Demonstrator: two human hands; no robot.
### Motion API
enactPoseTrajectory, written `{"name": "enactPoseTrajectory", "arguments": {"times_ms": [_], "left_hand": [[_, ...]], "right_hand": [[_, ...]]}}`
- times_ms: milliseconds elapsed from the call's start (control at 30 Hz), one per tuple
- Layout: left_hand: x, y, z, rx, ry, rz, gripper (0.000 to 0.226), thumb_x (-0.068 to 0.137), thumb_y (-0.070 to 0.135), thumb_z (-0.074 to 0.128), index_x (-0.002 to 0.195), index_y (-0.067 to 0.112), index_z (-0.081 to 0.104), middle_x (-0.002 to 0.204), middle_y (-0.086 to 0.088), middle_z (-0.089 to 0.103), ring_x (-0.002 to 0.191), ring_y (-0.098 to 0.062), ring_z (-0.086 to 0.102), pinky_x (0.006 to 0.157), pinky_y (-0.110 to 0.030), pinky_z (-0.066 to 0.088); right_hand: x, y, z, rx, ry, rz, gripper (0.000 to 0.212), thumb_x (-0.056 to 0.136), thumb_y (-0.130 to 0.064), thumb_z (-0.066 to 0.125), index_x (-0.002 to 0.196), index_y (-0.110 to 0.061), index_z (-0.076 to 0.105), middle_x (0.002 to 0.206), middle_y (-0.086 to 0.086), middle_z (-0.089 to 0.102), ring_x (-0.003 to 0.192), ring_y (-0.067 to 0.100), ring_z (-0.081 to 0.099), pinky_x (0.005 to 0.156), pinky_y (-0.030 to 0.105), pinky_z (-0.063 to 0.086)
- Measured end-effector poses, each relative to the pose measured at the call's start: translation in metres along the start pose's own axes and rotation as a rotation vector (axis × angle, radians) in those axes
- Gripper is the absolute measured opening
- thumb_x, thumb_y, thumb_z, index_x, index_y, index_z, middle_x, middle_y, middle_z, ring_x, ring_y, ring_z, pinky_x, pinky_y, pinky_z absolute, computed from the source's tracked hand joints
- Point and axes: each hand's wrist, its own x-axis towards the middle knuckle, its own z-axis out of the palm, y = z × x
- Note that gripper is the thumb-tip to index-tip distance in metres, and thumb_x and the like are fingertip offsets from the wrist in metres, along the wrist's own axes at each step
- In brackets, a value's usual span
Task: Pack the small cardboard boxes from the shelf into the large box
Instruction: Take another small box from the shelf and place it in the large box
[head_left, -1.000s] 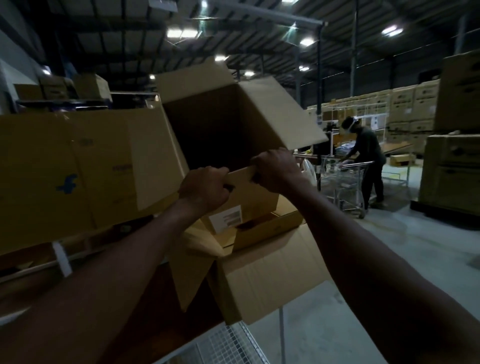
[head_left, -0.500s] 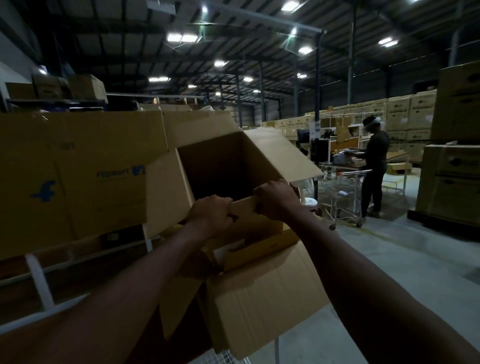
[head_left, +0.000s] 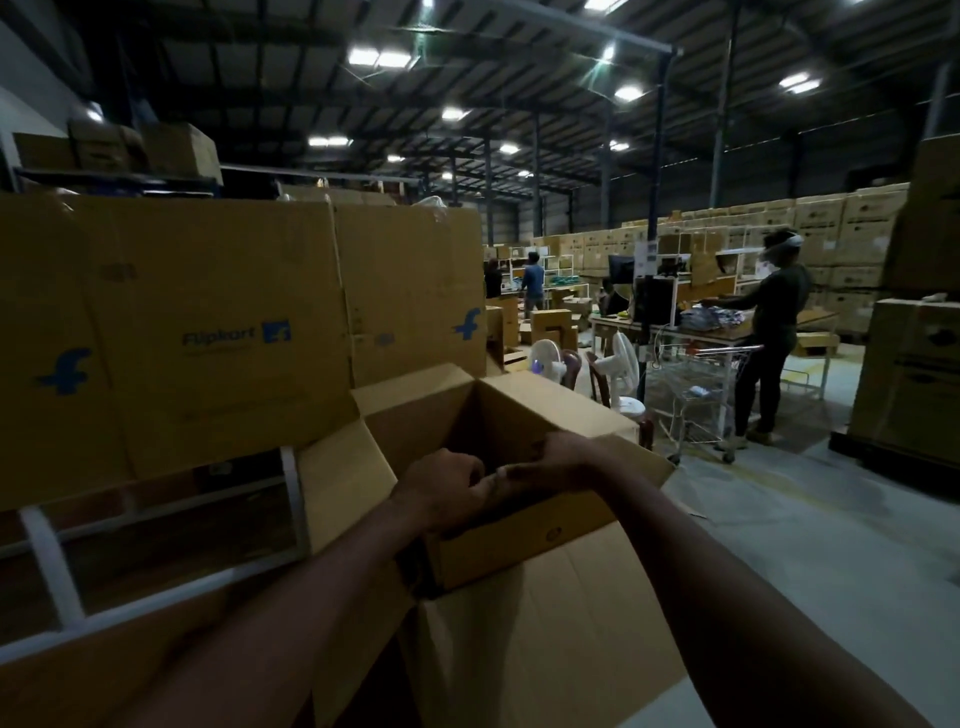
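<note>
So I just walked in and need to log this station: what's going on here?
A person is working over a large open cardboard box beside a shelf. The left hand and right hand meet at its near top edge, fingers curled there. Whether they hold a small box is too dark to tell. The flaps stand open. Big printed cartons sit on the shelf at left. Another worker stands at a table behind.

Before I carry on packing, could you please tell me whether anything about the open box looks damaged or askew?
Nothing stands out. The open brown cardboard box sits upright with its flaps folded outward, and both the left hand and right hand meet at its near edge. Its dim interior is hard to judge.
</note>
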Motion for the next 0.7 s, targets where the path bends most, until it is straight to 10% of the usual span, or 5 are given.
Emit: {"name": "enactPoseTrajectory", "arguments": {"times_ms": [533,700], "left_hand": [[0.015,-0.040,0.073,-0.029,0.040,-0.092,0.044,0.100,0.056,0.051,0.073,0.026,0.069,0.065,0.005,0.063,0.057,-0.007,0.056,0.053,-0.030,0.040],[0.006,-0.028,0.067,-0.003,0.082,-0.101,0.047,0.101,0.058,0.049,0.074,0.024,0.068,0.064,0.007,0.059,0.055,-0.006,0.053,0.051,-0.028,0.035]], "right_hand": [[0.028,0.049,0.091,-0.021,0.219,-0.005,0.076,0.074,-0.092,0.029,0.073,-0.026,0.067,0.066,-0.004,0.065,0.065,0.008,0.062,0.077,0.034,0.051],[0.015,0.042,0.094,-0.350,0.227,-0.143,0.055,0.094,-0.068,0.025,0.140,-0.040,0.038,0.109,0.002,0.058,0.115,0.025,0.053,0.103,0.051,0.033]]}}
